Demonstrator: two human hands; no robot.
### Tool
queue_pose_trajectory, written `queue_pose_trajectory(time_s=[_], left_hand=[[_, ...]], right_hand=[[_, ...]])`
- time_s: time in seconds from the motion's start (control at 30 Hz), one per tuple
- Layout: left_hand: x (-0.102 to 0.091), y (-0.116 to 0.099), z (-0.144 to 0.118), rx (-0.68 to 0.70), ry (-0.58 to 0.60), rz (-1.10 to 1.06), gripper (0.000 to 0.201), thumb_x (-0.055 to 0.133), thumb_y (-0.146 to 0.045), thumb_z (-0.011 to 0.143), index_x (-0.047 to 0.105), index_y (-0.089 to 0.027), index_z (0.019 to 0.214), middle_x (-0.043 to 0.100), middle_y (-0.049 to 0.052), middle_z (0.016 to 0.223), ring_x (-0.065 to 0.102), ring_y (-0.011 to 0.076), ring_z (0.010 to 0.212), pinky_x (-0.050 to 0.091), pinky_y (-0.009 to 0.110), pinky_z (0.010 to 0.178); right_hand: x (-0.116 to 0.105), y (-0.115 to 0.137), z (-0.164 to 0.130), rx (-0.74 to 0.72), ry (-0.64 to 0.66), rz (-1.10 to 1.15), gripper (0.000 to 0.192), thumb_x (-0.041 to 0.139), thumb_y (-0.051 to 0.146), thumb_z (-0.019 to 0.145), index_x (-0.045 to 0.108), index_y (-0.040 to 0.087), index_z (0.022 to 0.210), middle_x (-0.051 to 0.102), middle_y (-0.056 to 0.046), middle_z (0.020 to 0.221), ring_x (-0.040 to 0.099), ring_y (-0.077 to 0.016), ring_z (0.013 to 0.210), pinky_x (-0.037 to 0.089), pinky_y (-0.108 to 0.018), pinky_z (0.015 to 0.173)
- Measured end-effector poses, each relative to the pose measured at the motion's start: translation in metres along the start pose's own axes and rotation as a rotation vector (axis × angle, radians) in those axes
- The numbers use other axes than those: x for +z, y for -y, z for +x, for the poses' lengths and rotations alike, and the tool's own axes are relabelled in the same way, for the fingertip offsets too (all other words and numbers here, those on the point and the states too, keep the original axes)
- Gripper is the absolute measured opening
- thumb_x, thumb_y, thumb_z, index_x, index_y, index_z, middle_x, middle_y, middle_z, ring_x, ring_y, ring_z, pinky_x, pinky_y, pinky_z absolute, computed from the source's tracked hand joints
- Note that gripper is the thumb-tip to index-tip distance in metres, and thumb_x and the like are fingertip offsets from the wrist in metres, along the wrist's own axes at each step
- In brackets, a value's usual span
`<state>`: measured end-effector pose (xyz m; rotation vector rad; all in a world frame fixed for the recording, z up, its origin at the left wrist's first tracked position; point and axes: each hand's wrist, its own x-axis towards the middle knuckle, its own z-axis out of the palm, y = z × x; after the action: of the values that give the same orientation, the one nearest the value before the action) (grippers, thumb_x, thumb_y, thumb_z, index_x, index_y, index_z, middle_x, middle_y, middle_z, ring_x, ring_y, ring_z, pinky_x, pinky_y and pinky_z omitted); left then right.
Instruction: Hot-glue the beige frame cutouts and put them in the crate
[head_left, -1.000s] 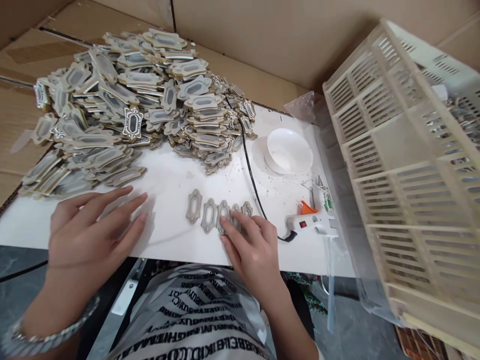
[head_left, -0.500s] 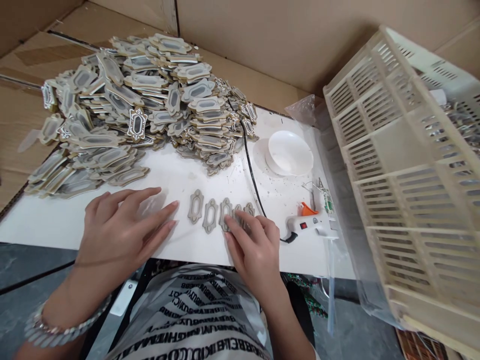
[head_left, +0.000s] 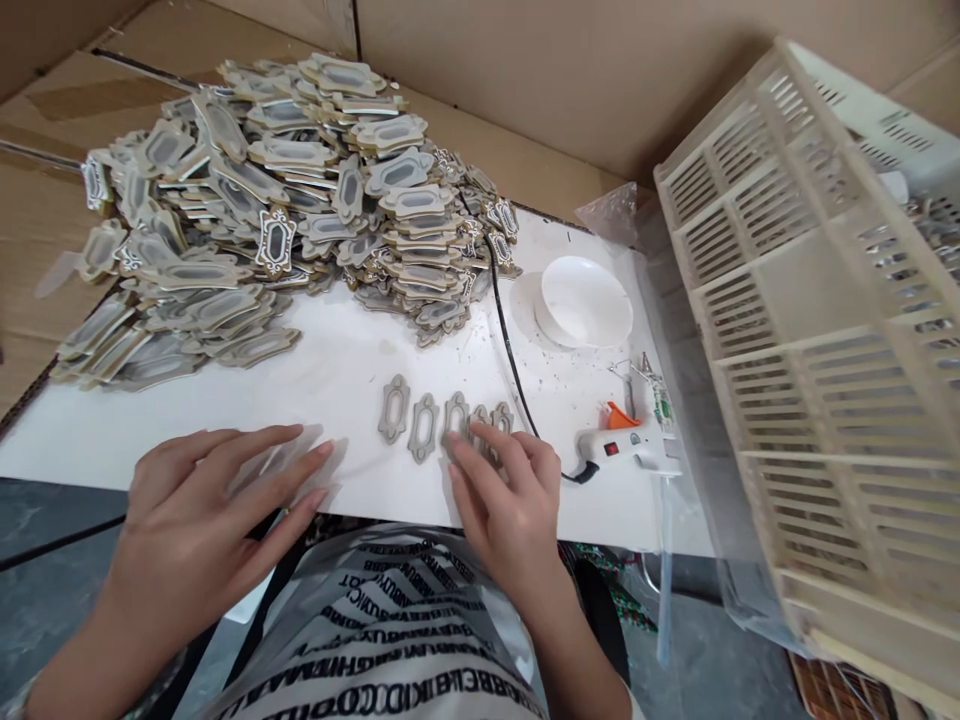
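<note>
Several small grey frame-shaped plates with scalloped edges lie in a row on the white table; the leftmost plate (head_left: 393, 409) and the one beside it (head_left: 424, 428) are fully in sight. My right hand (head_left: 506, 485) rests over the right end of this row, its fingertips on the plates and partly hiding them. Left of the row, my left hand (head_left: 217, 500) hovers low over the table's front edge with fingers spread and nothing in it. Behind both hands rises a large heap of similar plates (head_left: 262, 215), some showing a white patterned face.
A white bowl (head_left: 585, 305) stands at the right. Near it lies a white glue gun (head_left: 622, 450) with an orange part, its black cable (head_left: 512, 350) running back toward the heap. A tall cream plastic crate (head_left: 795, 300) borders the right side; cardboard (head_left: 525, 95) walls the back.
My left hand has drawn back to the left and toward me, away from the row. My right hand stays nearly where it was on the plates.
</note>
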<state>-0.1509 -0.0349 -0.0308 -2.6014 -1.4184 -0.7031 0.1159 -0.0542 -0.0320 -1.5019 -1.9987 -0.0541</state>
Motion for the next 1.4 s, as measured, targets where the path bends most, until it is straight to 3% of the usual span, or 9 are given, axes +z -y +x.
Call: queue_pose_trajectory(time_s=[0.33,0.5,0.83,1.1,1.4], left_hand=[[0.001,0.002,-0.010,0.107,0.008,0.041,0.025,0.063,-0.033,0.095,0.068,-0.037,0.119,0.074,0.004,0.114,0.066,0.0302,0.091,0.048,0.052,0.093],[0.001,-0.001,-0.008,0.169,-0.054,-0.022,0.024,0.069,-0.022,0.092,0.071,-0.034,0.112,0.077,0.003,0.106,0.067,0.0272,0.088,0.050,0.047,0.086],[0.000,-0.010,-0.001,0.243,-0.077,-0.173,0.020,0.064,-0.012,0.092,0.073,-0.029,0.100,0.080,-0.003,0.089,0.071,0.0213,0.073,0.057,0.040,0.069],[0.005,-0.009,-0.006,0.143,-0.090,-0.287,0.034,0.067,-0.010,0.091,0.070,-0.028,0.119,0.080,0.000,0.093,0.073,0.0199,0.078,0.057,0.038,0.073],[0.007,-0.024,0.005,-0.131,-0.160,-0.447,0.019,0.068,-0.009,0.089,0.071,-0.025,0.099,0.078,-0.001,0.090,0.072,0.0165,0.078,0.058,0.030,0.078]], right_hand=[[0.014,0.039,0.010,-0.183,0.096,0.065,0.021,0.065,0.025,0.096,0.074,0.021,0.115,0.074,-0.004,0.118,0.054,-0.0215,0.097,0.043,-0.038,0.081],[0.019,0.039,0.008,-0.240,0.162,0.039,0.023,0.064,0.028,0.098,0.072,0.018,0.117,0.074,-0.002,0.119,0.052,-0.0211,0.100,0.040,-0.038,0.083],[0.016,0.030,-0.008,-0.244,0.142,-0.011,0.027,0.068,0.029,0.094,0.073,0.020,0.120,0.072,-0.006,0.119,0.054,-0.0220,0.098,0.040,-0.038,0.084],[0.016,0.034,-0.007,-0.218,0.090,0.025,0.015,0.066,0.026,0.097,0.075,0.021,0.108,0.076,-0.003,0.110,0.056,-0.0190,0.092,0.042,-0.036,0.080],[0.019,0.041,0.006,-0.033,0.015,0.249,0.009,0.067,0.017,0.096,0.073,0.024,0.096,0.078,0.001,0.100,0.060,-0.0179,0.092,0.049,-0.033,0.084]])
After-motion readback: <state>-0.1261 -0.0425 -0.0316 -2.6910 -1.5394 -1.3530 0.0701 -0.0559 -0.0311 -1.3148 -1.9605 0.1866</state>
